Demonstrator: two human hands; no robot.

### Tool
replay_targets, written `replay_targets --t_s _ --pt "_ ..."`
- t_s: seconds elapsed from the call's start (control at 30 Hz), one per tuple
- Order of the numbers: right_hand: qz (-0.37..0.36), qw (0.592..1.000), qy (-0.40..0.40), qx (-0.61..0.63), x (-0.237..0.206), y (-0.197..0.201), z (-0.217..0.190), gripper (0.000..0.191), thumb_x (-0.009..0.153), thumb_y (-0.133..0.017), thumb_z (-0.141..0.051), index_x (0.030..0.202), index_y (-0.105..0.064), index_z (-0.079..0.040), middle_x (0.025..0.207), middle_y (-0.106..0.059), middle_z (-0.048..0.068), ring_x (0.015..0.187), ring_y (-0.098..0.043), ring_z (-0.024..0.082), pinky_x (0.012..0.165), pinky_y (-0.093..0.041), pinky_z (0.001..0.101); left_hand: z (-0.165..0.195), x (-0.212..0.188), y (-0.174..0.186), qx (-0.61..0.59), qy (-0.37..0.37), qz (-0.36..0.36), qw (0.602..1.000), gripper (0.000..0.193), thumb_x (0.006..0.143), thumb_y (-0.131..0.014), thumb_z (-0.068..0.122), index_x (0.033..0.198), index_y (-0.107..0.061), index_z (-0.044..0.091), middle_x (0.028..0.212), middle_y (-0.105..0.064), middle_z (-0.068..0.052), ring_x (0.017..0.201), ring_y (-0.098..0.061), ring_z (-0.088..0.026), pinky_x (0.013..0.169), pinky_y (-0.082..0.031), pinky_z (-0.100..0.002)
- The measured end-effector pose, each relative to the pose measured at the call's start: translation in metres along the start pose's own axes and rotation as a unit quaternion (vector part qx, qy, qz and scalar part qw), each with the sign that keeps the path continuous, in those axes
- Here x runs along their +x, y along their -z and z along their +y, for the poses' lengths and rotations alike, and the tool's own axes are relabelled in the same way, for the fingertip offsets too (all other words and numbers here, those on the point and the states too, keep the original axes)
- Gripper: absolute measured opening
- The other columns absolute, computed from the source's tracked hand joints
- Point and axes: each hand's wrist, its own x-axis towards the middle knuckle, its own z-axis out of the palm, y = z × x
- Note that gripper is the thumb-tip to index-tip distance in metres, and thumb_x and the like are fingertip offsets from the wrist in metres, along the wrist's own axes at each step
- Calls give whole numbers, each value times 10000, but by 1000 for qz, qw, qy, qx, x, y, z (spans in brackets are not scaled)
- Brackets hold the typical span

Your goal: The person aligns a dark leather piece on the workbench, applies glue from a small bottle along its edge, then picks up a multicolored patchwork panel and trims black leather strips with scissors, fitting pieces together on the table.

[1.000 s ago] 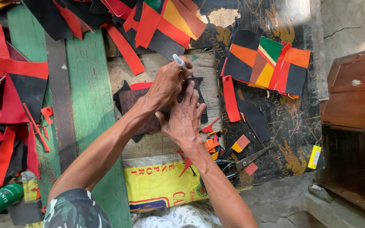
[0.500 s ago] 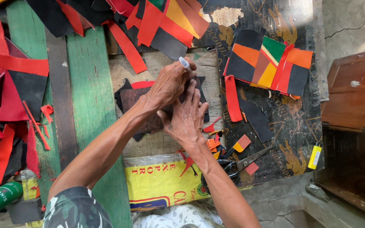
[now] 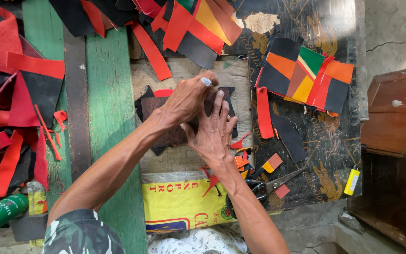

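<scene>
My left hand (image 3: 184, 101) is closed around a white-tipped pen (image 3: 206, 81), its tip pointing away from me over a dark brown leather piece (image 3: 160, 129). That piece lies on black scraps (image 3: 143, 101) on a worn wooden board (image 3: 233, 70). My right hand (image 3: 212, 134) lies flat on the brown piece just right of the left hand, fingers spread and pointing away, pressing it down. The hands hide the middle of the piece.
Red, black and orange leather offcuts (image 3: 19, 94) cover the left and the far edge. A stack of coloured cut pieces (image 3: 306, 75) lies at right. Scissors (image 3: 273, 184) and small scraps lie near my right forearm. There are also a yellow sack (image 3: 179, 200), a green bottle (image 3: 1, 211) and a brown wooden box (image 3: 395, 117).
My left hand and the pen have shifted slightly toward me and to the right over the brown piece. My right hand stays pressed in place.
</scene>
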Motion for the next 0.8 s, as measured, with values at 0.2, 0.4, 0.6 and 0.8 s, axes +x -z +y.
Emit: replay_targets --t_s 0.2,0.4,0.6,0.8 --pt "10 1000 6 3 -2 0 -1 879 853 -695 -556 1551 -376 -129 1574 -289 271 1334 -357 481 901 -340 640 -4 -4 -1 -26 33 15 999 243 934 -665 8 1150 -567 56 956 -689 -158 755 -708 -358 607 -544 -439" --pt "26 1000 14 -4 -3 -1 -2 869 847 -698 -547 1544 -393 -125 1566 -311 271 1321 -373 477 889 -347 631 -4 -5 0 -10 3 7 1000 212 939 -624 -20 1129 -573 59 1008 -694 -155 763 -717 -351 628 -561 -420" --pt "17 1000 16 -5 -3 -1 -3 823 869 -678 -528 1537 -410 -129 1564 -333 232 1319 -367 478 890 -347 629 -5 -9 3 -35 -10 27 999 192 966 -649 13 1137 -564 38 1027 -692 -170 819 -710 -375 647 -554 -429" --pt "-7 998 40 -38 -1 -4 -4 655 930 -612 -510 1479 -478 -180 1556 -341 221 1317 -349 516 890 -359 652 -7 -8 9 -49 3 18 999 194 944 -646 5 1124 -584 44 997 -711 -179 873 -715 -382 689 -564 -431"
